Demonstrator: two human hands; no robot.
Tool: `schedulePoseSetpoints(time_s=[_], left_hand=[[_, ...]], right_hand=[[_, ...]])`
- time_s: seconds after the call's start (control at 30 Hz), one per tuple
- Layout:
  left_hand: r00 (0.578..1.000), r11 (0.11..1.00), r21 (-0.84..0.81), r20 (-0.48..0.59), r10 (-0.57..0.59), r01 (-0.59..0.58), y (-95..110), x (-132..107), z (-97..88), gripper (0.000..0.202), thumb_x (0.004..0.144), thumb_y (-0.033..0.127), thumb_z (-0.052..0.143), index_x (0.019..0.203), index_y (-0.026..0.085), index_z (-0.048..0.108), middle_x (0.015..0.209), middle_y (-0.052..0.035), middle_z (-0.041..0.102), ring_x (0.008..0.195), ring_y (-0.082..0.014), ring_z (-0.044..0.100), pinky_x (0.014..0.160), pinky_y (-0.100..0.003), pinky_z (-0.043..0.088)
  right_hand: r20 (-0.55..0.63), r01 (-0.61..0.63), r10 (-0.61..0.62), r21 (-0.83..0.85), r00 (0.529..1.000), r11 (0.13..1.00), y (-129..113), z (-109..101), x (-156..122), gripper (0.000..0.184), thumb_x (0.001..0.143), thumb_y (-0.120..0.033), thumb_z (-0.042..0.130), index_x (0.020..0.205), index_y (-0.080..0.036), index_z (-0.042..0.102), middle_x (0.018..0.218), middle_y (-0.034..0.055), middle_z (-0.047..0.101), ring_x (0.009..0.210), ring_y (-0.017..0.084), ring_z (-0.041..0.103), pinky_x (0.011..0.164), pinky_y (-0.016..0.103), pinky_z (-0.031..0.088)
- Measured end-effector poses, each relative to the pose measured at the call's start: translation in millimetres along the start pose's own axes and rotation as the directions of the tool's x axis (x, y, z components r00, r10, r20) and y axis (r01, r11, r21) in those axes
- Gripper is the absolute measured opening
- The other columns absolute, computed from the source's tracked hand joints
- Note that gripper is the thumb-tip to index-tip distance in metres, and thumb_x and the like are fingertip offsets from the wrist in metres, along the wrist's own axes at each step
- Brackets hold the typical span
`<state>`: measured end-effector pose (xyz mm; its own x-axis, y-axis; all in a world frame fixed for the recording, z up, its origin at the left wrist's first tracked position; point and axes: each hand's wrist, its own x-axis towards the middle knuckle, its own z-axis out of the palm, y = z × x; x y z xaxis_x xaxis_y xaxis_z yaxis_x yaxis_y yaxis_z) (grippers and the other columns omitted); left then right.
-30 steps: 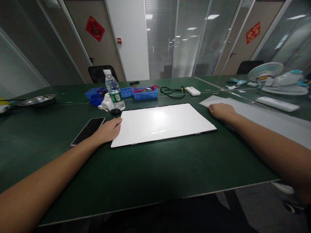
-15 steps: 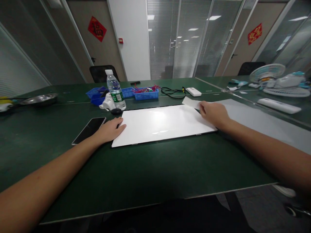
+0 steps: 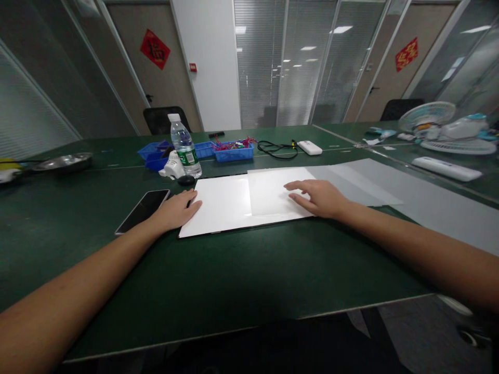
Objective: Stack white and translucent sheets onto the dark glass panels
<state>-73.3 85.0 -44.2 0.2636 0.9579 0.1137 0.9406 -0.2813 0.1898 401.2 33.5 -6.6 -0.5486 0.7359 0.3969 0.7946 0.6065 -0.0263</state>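
Observation:
A flat white glossy panel (image 3: pixel 222 202) with a thin dark edge lies on the green table. My left hand (image 3: pixel 177 208) rests at its left end, thumb on the white face and fingers along the edge, open rather than clenched. Over the panel's right part lies a thin, slightly see-through white sheet (image 3: pixel 268 195), which reaches past the panel to the right. My right hand (image 3: pixel 322 197) is open above this sheet, index finger and thumb apart and pointing left. Whether its fingertips touch the sheet I cannot tell.
A phone (image 3: pixel 144 210), black mouse (image 3: pixel 186 180) and water bottle (image 3: pixel 185 145) stand near my left hand. Blue trays (image 3: pixel 234 154), a black cable (image 3: pixel 276 150) and a white box (image 3: pixel 310 147) lie behind the panel. Larger pale sheets (image 3: pixel 440 200) and a fan (image 3: pixel 429 117) are right.
The white sheet, earlier pinched by my right hand at the panel's far right, now lies across the panel's right part. My right hand has let go and moved left. My left hand stays put.

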Motion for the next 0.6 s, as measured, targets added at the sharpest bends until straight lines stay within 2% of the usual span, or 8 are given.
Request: schedulePoseSetpoints(time_s=[0.07, 0.17, 0.27, 0.33, 0.43, 0.5, 0.6], left_hand=[[1.000, 1.000, -0.008, 0.000, 0.004, -0.004, -0.3, -0.1, -0.1, 0.072, 0.099, 0.059, 0.042, 0.153, 0.016, 0.062, 0.166, -0.0141, 0.057, 0.158, -0.0359, 0.048, 0.132, -0.050, 0.036], [1.000, 1.000, -0.011, 0.010, 0.002, -0.002, -0.2, -0.3, -0.5, 0.074, 0.100, 0.060, 0.042, 0.155, 0.014, 0.060, 0.168, -0.0157, 0.054, 0.159, -0.0365, 0.046, 0.132, -0.052, 0.036], [1.000, 1.000, -0.005, 0.017, -0.004, 0.004, 0.6, -0.3, -1.0, 0.076, 0.100, 0.060, 0.041, 0.157, 0.012, 0.059, 0.169, -0.0174, 0.052, 0.160, -0.0370, 0.045, 0.132, -0.052, 0.035], [1.000, 1.000, 0.011, 0.022, -0.006, 0.006, 1.3, -0.3, -1.5, 0.078, 0.100, 0.059, 0.040, 0.158, 0.009, 0.057, 0.170, -0.0179, 0.051, 0.160, -0.0364, 0.045, 0.133, -0.049, 0.034], [1.000, 1.000, 0.016, 0.021, -0.005, 0.005, 1.8, -0.7, -2.1, 0.077, 0.101, 0.058, 0.041, 0.158, 0.010, 0.058, 0.170, -0.0165, 0.051, 0.160, -0.0358, 0.046, 0.133, -0.048, 0.034], [1.000, 1.000, 0.003, 0.012, -0.005, 0.005, 1.7, -1.0, -2.5, 0.073, 0.100, 0.057, 0.044, 0.157, 0.014, 0.059, 0.169, -0.0141, 0.053, 0.159, -0.0359, 0.046, 0.132, -0.049, 0.035], [1.000, 1.000, -0.006, 0.014, -0.010, 0.010, 1.4, -1.4, -2.9, 0.073, 0.100, 0.058, 0.044, 0.158, 0.016, 0.059, 0.169, -0.0134, 0.054, 0.160, -0.0363, 0.046, 0.131, -0.051, 0.037]], right_hand=[[-0.023, -0.133, 0.132, -0.083, 0.991, 0.988, 14.8, 0.7, 0.7, 0.055, 0.108, -0.056, 0.043, 0.140, -0.022, 0.073, 0.123, 0.0091, 0.080, 0.094, 0.025, 0.076, 0.084, 0.038, 0.055], [-0.041, -0.333, 0.331, -0.180, 0.943, 0.926, 35.0, 3.1, 0.2, 0.054, 0.106, -0.056, 0.043, 0.130, -0.023, 0.079, 0.107, 0.0086, 0.083, 0.090, 0.027, 0.076, 0.079, 0.039, 0.054], [-0.034, -0.394, 0.394, -0.182, 0.918, 0.901, 45.6, 5.0, -0.6, 0.055, 0.106, -0.056, 0.040, 0.116, -0.024, 0.083, 0.103, 0.0088, 0.083, 0.086, 0.028, 0.075, 0.078, 0.040, 0.054], [-0.008, -0.379, 0.382, -0.161, 0.924, 0.911, 45.8, 5.6, -0.3, 0.057, 0.108, -0.056, 0.037, 0.114, -0.023, 0.084, 0.102, 0.0096, 0.083, 0.087, 0.028, 0.076, 0.079, 0.040, 0.054], [0.068, -0.309, 0.318, -0.112, 0.946, 0.944, 38.1, 6.6, 0.7, 0.059, 0.108, -0.060, 0.039, 0.120, -0.024, 0.083, 0.108, 0.0089, 0.083, 0.094, 0.029, 0.077, 0.084, 0.042, 0.056], [0.115, -0.239, 0.243, -0.051, 0.963, 0.970, 30.7, 8.1, 1.2, 0.059, 0.108, -0.063, 0.041, 0.127, -0.025, 0.081, 0.120, 0.0079, 0.081, 0.105, 0.030, 0.077, 0.092, 0.043, 0.057], [0.141, -0.112, 0.093, 0.129, 0.986, 0.985, 21.0, 12.1, 1.6, 0.060, 0.109, -0.063, 0.041, 0.139, -0.023, 0.076, 0.139, 0.0097, 0.075, 0.123, 0.032, 0.072, 0.107, 0.049, 0.056]])
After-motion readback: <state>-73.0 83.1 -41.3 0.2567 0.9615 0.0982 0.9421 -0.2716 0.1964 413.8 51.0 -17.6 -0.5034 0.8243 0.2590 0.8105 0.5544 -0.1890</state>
